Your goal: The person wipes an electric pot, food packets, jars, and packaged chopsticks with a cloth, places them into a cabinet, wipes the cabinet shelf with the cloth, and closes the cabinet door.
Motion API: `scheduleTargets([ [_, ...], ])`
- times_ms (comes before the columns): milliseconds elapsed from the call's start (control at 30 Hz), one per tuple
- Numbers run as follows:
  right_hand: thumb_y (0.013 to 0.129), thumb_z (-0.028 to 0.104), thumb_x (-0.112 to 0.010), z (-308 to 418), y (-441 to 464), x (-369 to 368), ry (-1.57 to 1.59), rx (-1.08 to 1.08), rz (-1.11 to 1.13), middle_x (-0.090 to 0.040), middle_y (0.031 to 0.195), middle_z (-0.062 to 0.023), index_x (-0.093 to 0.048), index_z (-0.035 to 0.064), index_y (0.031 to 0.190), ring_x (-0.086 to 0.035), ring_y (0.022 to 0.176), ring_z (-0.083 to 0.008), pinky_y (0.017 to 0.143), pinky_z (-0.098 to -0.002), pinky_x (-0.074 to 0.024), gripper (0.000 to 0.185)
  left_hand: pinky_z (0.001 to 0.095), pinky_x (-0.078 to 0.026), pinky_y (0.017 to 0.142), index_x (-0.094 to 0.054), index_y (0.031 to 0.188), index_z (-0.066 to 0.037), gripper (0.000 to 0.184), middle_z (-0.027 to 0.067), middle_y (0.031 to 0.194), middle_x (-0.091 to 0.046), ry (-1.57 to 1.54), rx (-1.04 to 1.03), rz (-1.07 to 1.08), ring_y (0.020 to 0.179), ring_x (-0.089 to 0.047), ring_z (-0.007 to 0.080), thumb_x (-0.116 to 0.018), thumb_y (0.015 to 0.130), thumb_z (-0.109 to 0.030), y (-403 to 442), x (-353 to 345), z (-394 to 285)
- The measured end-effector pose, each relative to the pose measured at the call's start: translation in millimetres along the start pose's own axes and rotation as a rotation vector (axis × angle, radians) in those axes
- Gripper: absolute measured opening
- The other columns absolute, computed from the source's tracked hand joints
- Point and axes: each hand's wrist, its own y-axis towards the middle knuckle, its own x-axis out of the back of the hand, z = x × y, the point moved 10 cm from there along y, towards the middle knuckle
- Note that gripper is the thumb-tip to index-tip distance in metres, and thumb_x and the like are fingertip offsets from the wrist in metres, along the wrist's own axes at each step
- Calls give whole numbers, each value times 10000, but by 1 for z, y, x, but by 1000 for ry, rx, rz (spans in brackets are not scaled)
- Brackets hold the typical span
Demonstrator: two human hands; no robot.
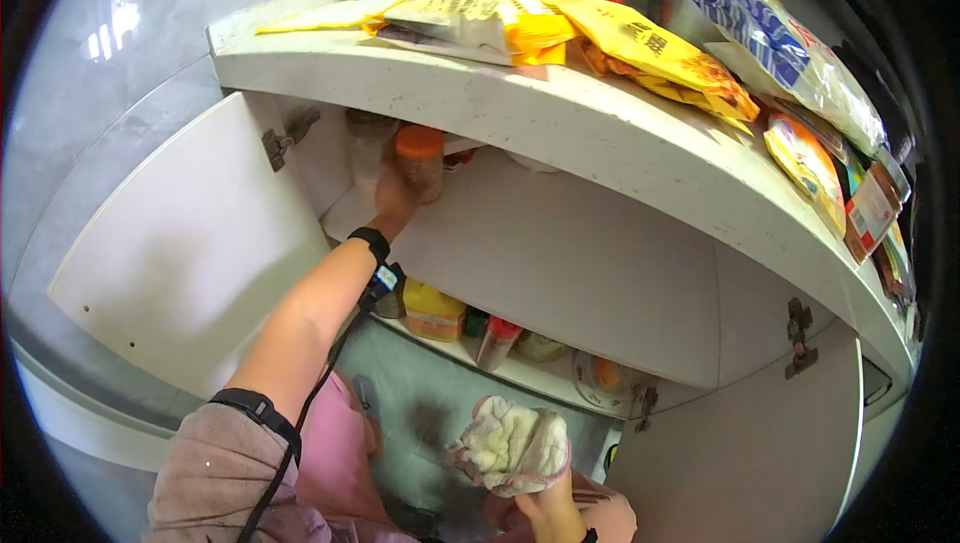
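My left hand (396,191) reaches into the upper shelf of the open cabinet. It is closed around the left side of a clear jar with an orange lid (420,148), which stands near the back left. Its fingertips are partly hidden. Close by on the left stands another clear jar (368,148) with a dark top. Low in front of the cabinet, my right hand (548,511) grips a bunched white cloth (515,446) with pinkish edging, which covers most of its fingers.
Cabinet doors stand open at left (170,243) and right (750,443). The lower shelf holds a yellow container (433,311), a red-capped bottle (497,343) and glassware (600,380). Yellow packets (655,53) and other bags lie on the countertop (330,73) overhanging the shelf.
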Motion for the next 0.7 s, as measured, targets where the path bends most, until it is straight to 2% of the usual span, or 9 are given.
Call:
scheduleTargets([
  [67,941,385,-383,7,-5,-10,-13,14,108,-569,1133,-151,-484,10,1184,-587,1004,-307,841,-428,-501,458,426,-476,799,-430,1158,-5,543,232,1023,-592,165,-35,20,963,-583,368,-705,723,-178,-8,7,-17],
  [133,931,381,-385,8,-16,-50,644,-230,537,-599,1052,-140,-497,-2,1149,-612,934,-295,797,-408,-524,455,391,-485,735,-520,1022,-18,337,189,911,-618,129,-165,-15,864,-610,321,-673,745,-133,-3,32,-19],
  [167,931,381,-385,15,-16,-52,634,-195,579,-599,1052,-140,-497,-2,1149,-612,934,-295,797,-408,-524,455,362,-488,694,-558,945,-28,233,154,846,-628,5,-205,-37,798,-624,280,-661,753,-110,1,47,-20],
  [233,933,478,-344,12,-22,-26,390,-89,422,-589,1053,-128,-457,7,1214,-610,895,-273,725,-332,-519,560,236,-424,592,-534,811,-60,81,12,728,-533,-269,-300,-191,657,-482,90,-608,783,-42,-28,162,-142],
  [433,929,540,-308,12,-23,30,361,-105,72,-559,1035,-109,-427,13,1247,-571,836,-285,629,-377,-499,626,233,-321,526,-470,770,-43,97,23,680,-407,-28,-1053,-169,585,-380,94,-555,787,2,-78,297,-372],
  [500,905,566,-336,26,-34,1,502,-99,623,-555,1025,-126,-464,27,1191,-567,830,-293,632,-375,-495,623,238,-348,540,-496,798,-31,56,26,683,-452,0,-1048,-71,599,-418,112,-550,806,-42,-56,291,-421],
  [567,871,592,-380,28,-40,9,452,-109,421,-557,1013,-162,-502,51,1086,-565,828,-302,602,-386,-492,595,255,-402,580,-534,841,-25,72,43,707,-519,-36,-993,167,639,-486,135,-536,828,-95,-7,246,-463],
  [633,853,605,-402,34,-41,52,396,-17,-247,-564,1002,-164,-513,60,1050,-566,823,-291,585,-400,-494,589,376,-478,741,-586,975,-26,201,129,890,-629,212,-1124,301,839,-604,283,-525,836,-158,47,176,-501],
  [700,869,586,-389,30,-23,68,382,-17,-28,-568,1002,-147,-511,53,1085,-567,827,-284,614,-399,-498,587,388,-380,990,-503,1227,-21,410,186,1230,-528,683,-1024,415,1157,-489,324,-532,851,-180,88,108,-522],
])
